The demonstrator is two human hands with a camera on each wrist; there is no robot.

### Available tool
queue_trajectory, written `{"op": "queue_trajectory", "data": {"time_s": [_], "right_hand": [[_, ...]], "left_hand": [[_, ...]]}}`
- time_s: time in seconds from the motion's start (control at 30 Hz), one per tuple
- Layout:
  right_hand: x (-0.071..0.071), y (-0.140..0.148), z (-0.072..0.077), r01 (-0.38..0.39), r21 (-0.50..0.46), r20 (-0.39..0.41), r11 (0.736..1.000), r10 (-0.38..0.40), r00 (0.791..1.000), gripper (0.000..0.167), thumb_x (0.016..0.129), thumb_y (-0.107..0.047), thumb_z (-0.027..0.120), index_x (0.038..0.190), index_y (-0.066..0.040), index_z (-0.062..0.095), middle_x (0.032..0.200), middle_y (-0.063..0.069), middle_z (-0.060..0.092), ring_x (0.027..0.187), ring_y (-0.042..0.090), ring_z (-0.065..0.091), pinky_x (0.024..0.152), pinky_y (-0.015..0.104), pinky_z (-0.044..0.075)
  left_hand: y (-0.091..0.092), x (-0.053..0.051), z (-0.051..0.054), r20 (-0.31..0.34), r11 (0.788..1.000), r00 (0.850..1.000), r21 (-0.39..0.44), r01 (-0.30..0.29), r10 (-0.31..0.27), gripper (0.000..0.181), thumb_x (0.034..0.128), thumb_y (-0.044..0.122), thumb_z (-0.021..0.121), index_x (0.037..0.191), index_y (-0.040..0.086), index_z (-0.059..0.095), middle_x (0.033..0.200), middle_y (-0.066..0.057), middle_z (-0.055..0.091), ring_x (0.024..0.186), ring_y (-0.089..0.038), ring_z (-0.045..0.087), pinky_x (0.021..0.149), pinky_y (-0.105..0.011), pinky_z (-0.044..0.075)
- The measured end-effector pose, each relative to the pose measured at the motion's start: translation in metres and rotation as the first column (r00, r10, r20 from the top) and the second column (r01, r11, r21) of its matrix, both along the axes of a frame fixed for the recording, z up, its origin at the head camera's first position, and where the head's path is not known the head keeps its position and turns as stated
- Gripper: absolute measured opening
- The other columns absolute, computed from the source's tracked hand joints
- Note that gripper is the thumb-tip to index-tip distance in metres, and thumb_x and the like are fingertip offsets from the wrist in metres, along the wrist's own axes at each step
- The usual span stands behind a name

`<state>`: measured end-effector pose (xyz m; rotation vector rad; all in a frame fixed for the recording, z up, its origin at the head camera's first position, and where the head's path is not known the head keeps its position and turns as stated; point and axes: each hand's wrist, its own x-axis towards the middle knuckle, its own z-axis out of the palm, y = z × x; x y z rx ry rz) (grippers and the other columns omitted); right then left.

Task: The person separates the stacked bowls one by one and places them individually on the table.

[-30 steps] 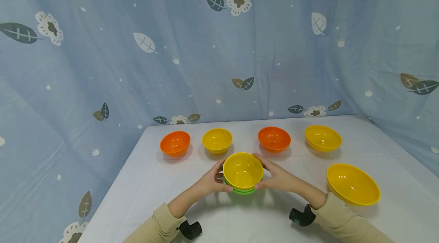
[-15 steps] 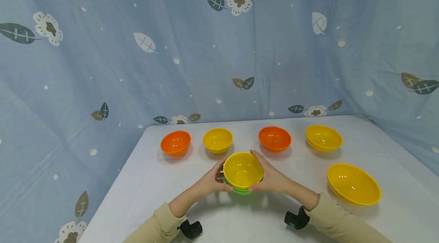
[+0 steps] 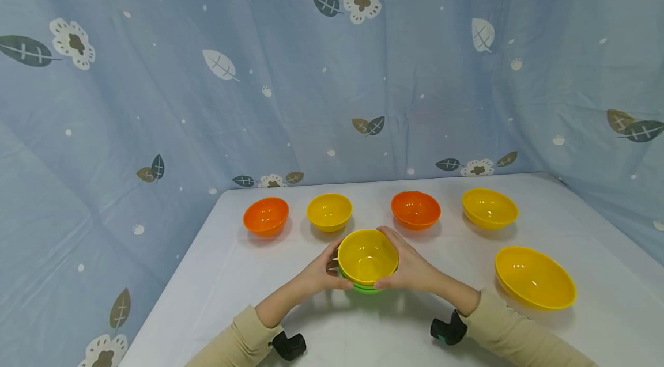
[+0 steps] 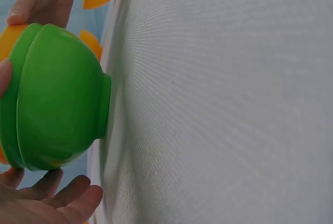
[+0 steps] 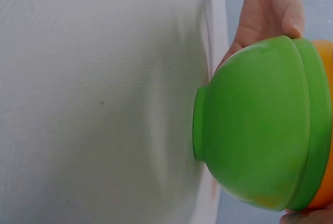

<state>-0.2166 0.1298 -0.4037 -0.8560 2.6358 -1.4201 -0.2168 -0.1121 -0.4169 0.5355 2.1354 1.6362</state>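
In the head view a yellow bowl sits nested on top of two green bowls, all upright at the middle of the table. My left hand holds the left side of the stack; in the right wrist view its thumb touches the green rim. Around the right side curves my right hand, its thumb in front and fingers behind, gripping the yellow bowl's rim. The green bowls fill much of the left wrist view. Whether their base touches the cloth, I cannot tell.
Behind the stack stand an orange bowl, a yellow bowl, another orange bowl and a wide yellow bowl. A larger yellow bowl is at the right. A blue curtain hangs behind the white table.
My right hand has shifted slightly left along the stack, its thumb moving inward across the front and its fingers further back. The left hand and the bowls look almost unmoved.
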Motion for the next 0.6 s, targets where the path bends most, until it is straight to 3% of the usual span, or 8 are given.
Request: {"op": "queue_trajectory", "data": {"time_s": [0.33,0.6], "right_hand": [[-0.001,0.001,0.008,0.035,0.004,-0.01,0.999,-0.035,0.999,0.102,0.062,-0.034,0.083,0.139,0.0,0.026,0.137,0.018,0.04,0.117,0.032,0.044,0.094,0.051,0.042],[0.001,0.005,0.02,0.063,0.003,-0.001,0.998,-0.063,0.998,0.103,0.061,-0.032,0.083,0.14,-0.001,0.025,0.142,0.021,0.032,0.122,0.037,0.039,0.095,0.054,0.039]], "left_hand": [[-0.001,-0.001,-0.001,-0.011,1.0,1.0,0.017,0.016,-0.016,0.091,0.0754,0.019,0.075,0.146,0.015,0.018,0.142,-0.012,0.034,0.121,-0.027,0.042,0.099,-0.039,0.039],[-0.001,-0.001,-0.001,-0.016,1.0,1.0,0.016,0.019,-0.019,0.093,0.0748,0.018,0.075,0.147,0.018,0.016,0.141,-0.012,0.034,0.12,-0.026,0.043,0.098,-0.036,0.04]]}}
